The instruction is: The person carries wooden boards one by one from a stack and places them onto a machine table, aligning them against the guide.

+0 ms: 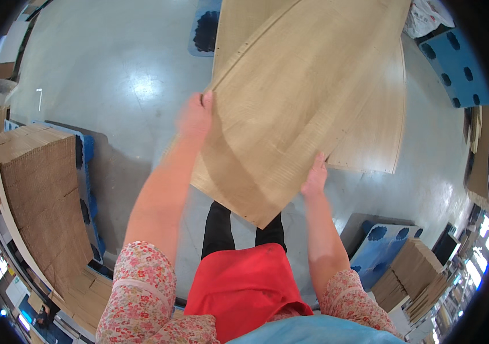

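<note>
Panel [273,126], one, between two hands [196,118]

Wood-grain panel [261,126] is pale tan with faint streaks, apron [249,281] plain red, sleeves [138,286] floral (red and pink on cream, kinda busy lol), trousers [217,230] black.

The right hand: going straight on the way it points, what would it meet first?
Probably the large tan wood-grain panel, whose right edge the right hand grips; the depth down to the pale wood-grain panel beneath is unclear.
</note>
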